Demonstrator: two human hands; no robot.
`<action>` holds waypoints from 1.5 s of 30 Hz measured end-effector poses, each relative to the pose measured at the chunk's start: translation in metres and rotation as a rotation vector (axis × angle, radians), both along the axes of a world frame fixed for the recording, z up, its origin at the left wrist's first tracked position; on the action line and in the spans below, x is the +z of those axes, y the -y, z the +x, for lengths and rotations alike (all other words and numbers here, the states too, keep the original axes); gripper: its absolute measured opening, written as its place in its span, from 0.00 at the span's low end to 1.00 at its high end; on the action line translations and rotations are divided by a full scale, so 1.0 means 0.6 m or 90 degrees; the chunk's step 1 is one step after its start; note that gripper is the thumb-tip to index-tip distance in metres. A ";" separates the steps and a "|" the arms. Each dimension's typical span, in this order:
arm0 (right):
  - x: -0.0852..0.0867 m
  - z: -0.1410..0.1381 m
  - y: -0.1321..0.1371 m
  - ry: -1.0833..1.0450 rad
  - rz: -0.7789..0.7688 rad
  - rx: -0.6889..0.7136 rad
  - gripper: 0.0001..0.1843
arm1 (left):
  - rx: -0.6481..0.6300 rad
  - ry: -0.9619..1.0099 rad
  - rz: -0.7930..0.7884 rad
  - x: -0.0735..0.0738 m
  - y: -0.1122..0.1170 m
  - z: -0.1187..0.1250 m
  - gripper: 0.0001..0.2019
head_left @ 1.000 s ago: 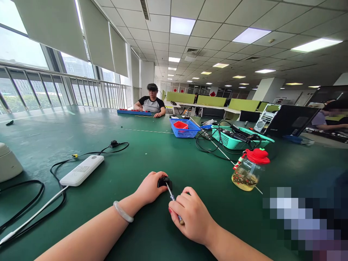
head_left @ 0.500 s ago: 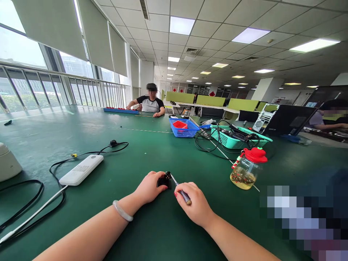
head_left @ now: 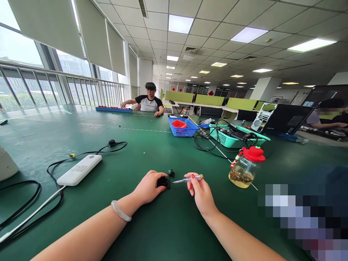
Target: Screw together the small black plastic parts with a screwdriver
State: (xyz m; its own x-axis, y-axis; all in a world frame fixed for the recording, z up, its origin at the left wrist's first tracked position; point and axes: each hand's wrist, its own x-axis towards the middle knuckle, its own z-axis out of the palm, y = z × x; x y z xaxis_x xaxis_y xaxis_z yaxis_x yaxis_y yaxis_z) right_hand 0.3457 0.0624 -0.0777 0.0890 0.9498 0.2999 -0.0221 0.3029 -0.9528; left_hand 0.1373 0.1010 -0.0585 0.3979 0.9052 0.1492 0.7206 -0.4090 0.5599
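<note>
On the smooth dark green counter (head_left: 130, 156), a small black boxy piece (head_left: 164, 182) sits in the left hand (head_left: 148, 187), whose grip pinches it between thumb and fingers. It looks light and hard, maybe a bit slippery, so its sides seem the best place to hold. The right hand (head_left: 200, 194) has its grip pinching a thin screwdriver with a see-through handle (head_left: 189, 179). That looks light and stiff, best held by the fat end; its tip points at the black piece. Just past them lies a tiny black knobby part (head_left: 171, 173), which could roll off if bumped. Right of the right hand, a clear glass jar with a red lid (head_left: 244, 172) could get in the way and break. A long white plastic box (head_left: 79, 170) lies off to the left.
</note>
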 end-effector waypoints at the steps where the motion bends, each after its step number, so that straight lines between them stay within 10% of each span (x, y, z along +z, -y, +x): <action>1: 0.000 -0.001 0.001 0.010 0.003 0.005 0.26 | -0.001 0.000 -0.001 0.001 0.000 0.000 0.21; 15: 0.003 -0.004 0.002 0.132 -0.005 0.008 0.25 | -0.023 -0.029 -0.016 -0.002 0.000 0.001 0.21; 45: 0.038 -0.012 0.052 0.452 0.297 0.042 0.11 | -0.099 -0.083 0.067 -0.006 0.005 0.003 0.24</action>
